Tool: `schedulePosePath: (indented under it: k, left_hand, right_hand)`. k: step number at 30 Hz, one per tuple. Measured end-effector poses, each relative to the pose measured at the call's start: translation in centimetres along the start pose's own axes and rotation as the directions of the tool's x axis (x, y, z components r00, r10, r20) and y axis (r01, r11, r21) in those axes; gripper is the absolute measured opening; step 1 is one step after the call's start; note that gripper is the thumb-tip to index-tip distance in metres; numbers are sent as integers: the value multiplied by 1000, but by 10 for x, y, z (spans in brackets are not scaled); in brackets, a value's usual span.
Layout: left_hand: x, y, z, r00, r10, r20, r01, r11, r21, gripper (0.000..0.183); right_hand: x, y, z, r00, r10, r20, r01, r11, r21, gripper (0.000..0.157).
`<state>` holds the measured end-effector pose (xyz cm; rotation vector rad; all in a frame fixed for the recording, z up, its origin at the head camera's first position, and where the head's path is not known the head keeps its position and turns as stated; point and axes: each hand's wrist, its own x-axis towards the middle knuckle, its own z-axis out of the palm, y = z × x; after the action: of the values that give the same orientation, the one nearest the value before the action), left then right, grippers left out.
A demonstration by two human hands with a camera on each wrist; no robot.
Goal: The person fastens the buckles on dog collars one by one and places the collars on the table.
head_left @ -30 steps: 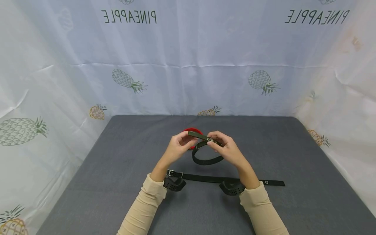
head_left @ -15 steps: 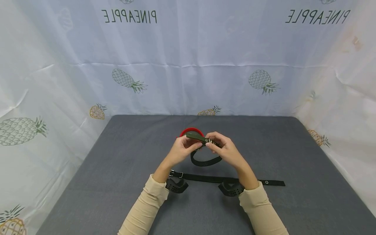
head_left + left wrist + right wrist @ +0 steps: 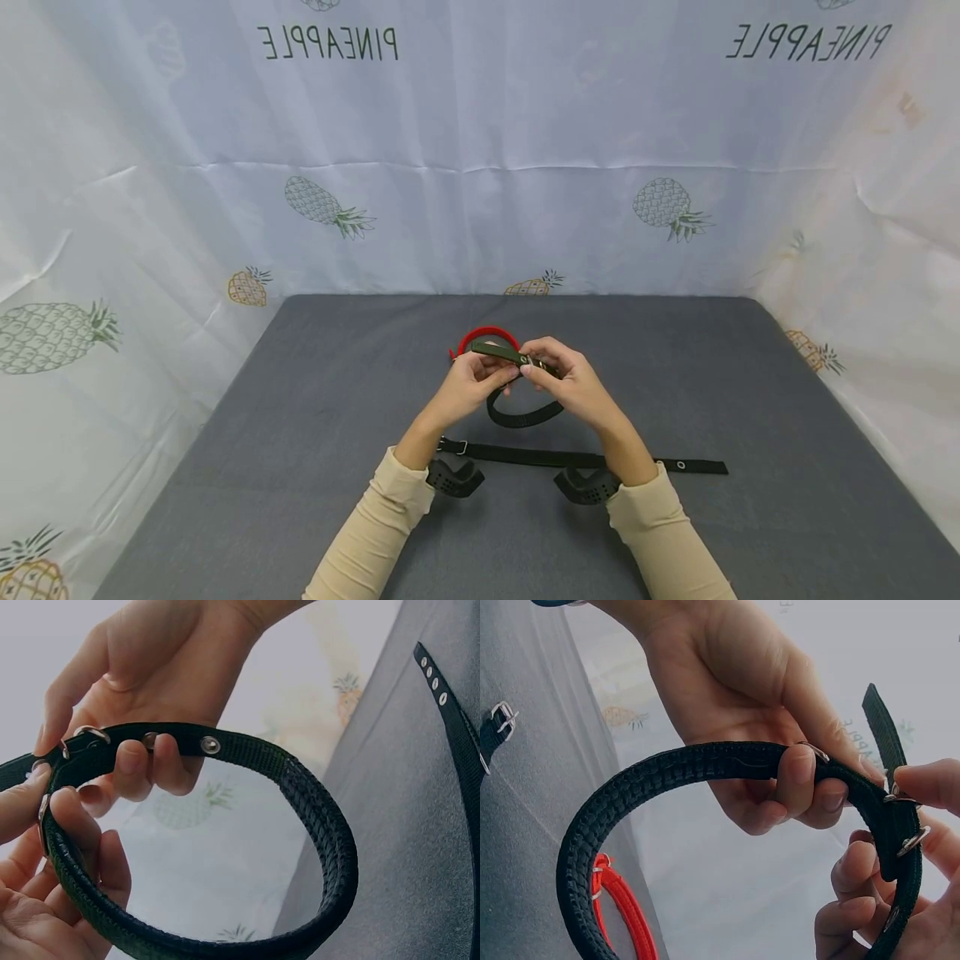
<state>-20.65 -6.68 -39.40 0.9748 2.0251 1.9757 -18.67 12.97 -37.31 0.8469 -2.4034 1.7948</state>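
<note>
A dark green-black pet collar (image 3: 525, 419) hangs as a loop between both hands above the table. My left hand (image 3: 467, 387) pinches the band beside a metal D-ring (image 3: 815, 751). Thumb and fingers of my right hand (image 3: 567, 379) pinch the collar at its buckle (image 3: 911, 840). The strap's tail (image 3: 491, 351) sticks out past the buckle toward the left, its tip free. Eyelets (image 3: 210, 745) show along the band by the right fingers in the left wrist view. The padded, stitched inner side (image 3: 622, 784) shows in the right wrist view.
Behind the hands, a red collar (image 3: 487, 332) lies looped on the grey table (image 3: 360, 375). Nearer, a black strap (image 3: 525, 456) with a buckle and eyelets lies stretched sideways beneath the forearms. Wrist-worn black devices (image 3: 456, 479) hang under both wrists. Pineapple-print curtains (image 3: 480, 225) enclose the table.
My left fingers have slid off the strap's end to the band near the buckle, bringing the hands closer together. The tail tip now sticks out free, and more of the red collar shows.
</note>
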Motion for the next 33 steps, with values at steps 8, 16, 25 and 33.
schedulePosePath:
  k: [8,16,25,33]
  left_hand:
    - [-1,3,2,1000,-8,14,8,1000,-3,30]
    - [-3,6,1,1000,7,8,-7,998,65,28]
    - [-4,8,-1,998,33,-51,-30,998,58,30]
    - [-4,8,1,993,11,-114,-7,999,40,28]
  right_hand:
    - [0,-2,2,1000,9,0,-9,1000,10,21]
    - [0,-1,3,1000,-6,22,5,999,40,21]
    - [0,-4,1,999,24,22,-25,997,67,25]
    - [0,-5,2,999,48,18,-50,991,121,29]
